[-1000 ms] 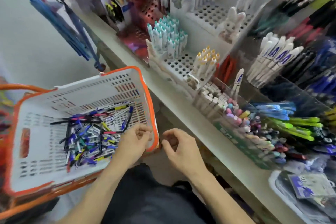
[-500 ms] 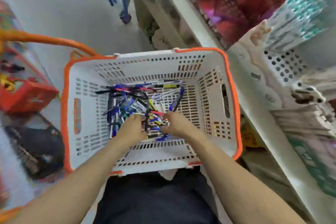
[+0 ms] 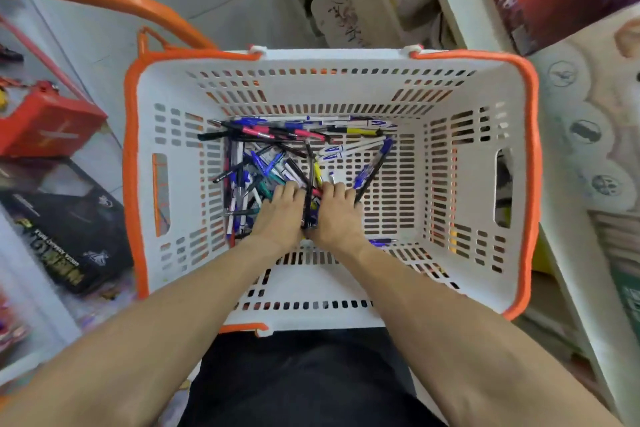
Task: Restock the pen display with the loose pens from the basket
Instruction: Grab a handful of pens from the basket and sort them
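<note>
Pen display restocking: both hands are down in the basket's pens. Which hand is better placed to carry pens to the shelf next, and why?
Probably the right hand. The shelving stands on the basket's right side, so it need not cross the left hand. Both hands rest on the pen pile.

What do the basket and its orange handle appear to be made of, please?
Basket: moulded white plastic, matte, judging by its slotted walls and orange rim. Orange handle: smooth and glossy, probably plastic or plastic-coated; the picture cannot settle which.

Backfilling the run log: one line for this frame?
stage: gathering | left hand, right hand: on loose pens | basket: pens inside
</note>
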Motion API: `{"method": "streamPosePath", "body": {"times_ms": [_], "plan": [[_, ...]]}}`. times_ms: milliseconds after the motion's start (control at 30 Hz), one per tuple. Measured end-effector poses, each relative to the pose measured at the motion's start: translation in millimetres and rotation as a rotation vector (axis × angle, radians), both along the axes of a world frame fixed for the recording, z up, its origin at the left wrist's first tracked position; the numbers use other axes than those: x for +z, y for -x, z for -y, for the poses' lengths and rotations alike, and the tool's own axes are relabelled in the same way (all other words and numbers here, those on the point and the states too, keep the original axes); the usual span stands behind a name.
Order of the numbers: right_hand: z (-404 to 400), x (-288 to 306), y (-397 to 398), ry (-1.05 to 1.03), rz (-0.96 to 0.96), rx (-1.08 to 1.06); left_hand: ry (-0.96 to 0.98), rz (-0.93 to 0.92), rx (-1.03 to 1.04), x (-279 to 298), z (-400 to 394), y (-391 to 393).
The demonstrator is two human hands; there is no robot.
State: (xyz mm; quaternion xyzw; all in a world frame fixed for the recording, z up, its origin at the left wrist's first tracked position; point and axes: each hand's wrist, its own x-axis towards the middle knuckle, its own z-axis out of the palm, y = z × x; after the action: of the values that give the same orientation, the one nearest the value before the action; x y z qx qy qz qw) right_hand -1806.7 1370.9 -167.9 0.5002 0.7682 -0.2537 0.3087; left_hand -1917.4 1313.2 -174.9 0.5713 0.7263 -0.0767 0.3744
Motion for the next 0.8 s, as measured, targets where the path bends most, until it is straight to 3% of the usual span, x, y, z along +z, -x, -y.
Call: {"method": "streamPosePath", "body": {"times_ms": [167,433,600,800], "plan": [[5.2,-7.6,7.2,-0.031,0.027,0.074,0.140,0.177,0.025,5.6,-0.6,5.9],[7.5,-11.7,-2.3,0.024,-0.162,-0.057,0.129,0.036,-0.119,22.4,21.1,2.4],[-2.1,-10.3,-4.8,0.119,-0.171,-0.077,-0.192,-0.030,0.147,27.9,24.7,1.2],[-14.8,-3.9,-18.3,0.143,-0.024,-0.061,-0.384,-0.080,0.250,21.3,12.5,1.9]]}}
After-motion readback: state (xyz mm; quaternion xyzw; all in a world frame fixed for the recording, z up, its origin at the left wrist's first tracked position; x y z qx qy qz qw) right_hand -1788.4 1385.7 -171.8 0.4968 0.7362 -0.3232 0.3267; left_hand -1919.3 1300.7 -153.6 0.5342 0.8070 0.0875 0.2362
